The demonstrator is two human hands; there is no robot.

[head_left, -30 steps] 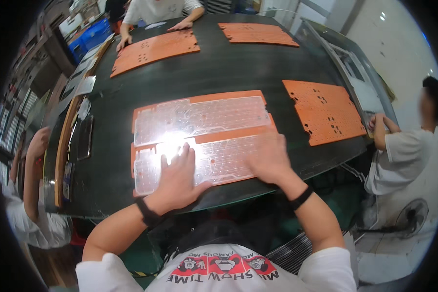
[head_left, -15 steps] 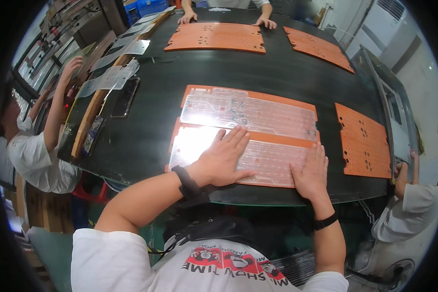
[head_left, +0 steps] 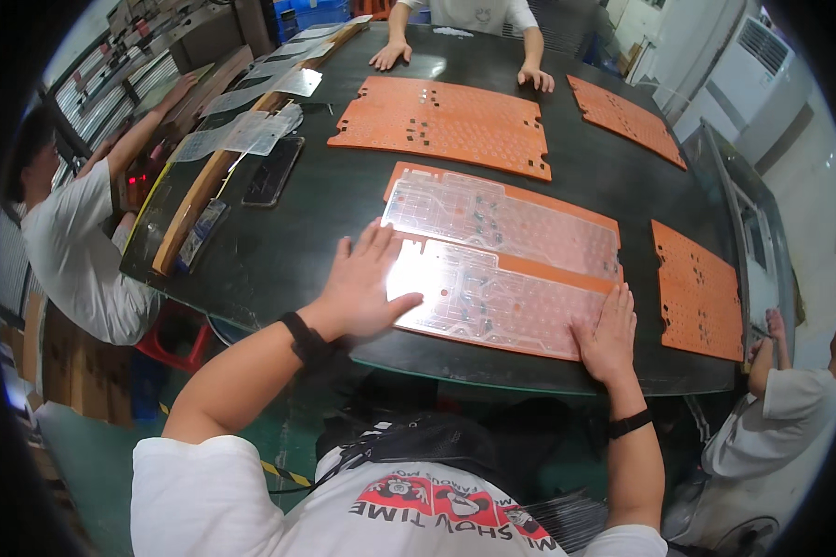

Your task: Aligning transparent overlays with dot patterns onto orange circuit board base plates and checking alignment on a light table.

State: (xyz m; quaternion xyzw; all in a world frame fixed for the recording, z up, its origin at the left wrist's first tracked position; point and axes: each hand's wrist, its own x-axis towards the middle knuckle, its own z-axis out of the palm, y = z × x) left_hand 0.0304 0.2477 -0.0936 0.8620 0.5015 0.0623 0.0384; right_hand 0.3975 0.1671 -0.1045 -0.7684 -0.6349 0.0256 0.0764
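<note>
Two clear plastic sheets with printed circuit-like lines lie flat on orange perforated boards in front of me, one behind the other. My left hand [head_left: 358,278] rests flat with fingers spread at the left end of the near clear sheet [head_left: 529,311], covering its left edge. At that sheet's right end lies my right hand [head_left: 607,339], fingers stretched out and pressed down over the edge. Behind it sits the far clear sheet [head_left: 548,226], with an orange board [head_left: 581,207] showing along its back edge. Glare whitens the near sheet beside my left hand.
Across the dark table [head_left: 293,237], a co-worker's hands rest behind another orange board [head_left: 474,116]. More boards lie at right [head_left: 701,292] and far right [head_left: 622,116]. A phone [head_left: 274,172] and clear sheets on a wooden strip [head_left: 190,218] line the left. People sit at both sides.
My left hand has moved from the middle of the near sheet to its left end. My right hand stays at the right end. The far co-worker's board appears closer, and the view has shifted.
</note>
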